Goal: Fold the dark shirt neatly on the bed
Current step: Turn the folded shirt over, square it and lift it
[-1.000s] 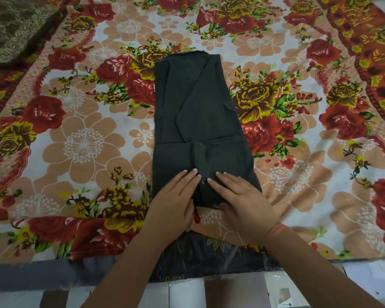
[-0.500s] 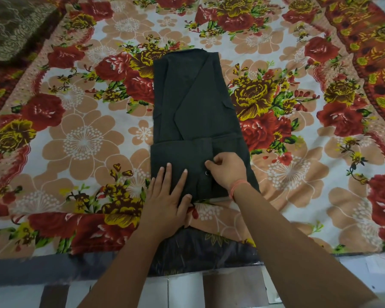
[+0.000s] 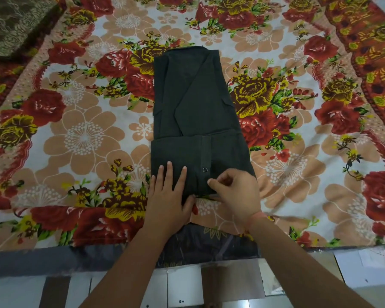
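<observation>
left hand [image 3: 169, 196]: i saw it lying flat on the near left part of the dark shirt [image 3: 198, 103], fingers straight and slightly spread, pressing the cloth down.
dark shirt: it lay folded into a long strip at the middle of the bed [image 3: 76, 138], its near end turned back over itself, with a snap button [image 3: 205, 169] showing on that flap.
right hand [image 3: 236, 194]: fingers were curled, pinching the shirt's near right edge, just beside the left hand.
hidden: the right hand covered the shirt's near right corner; i could not tell how much cloth the pinch took.
cut off: both forearms ran out at the bottom edge.
</observation>
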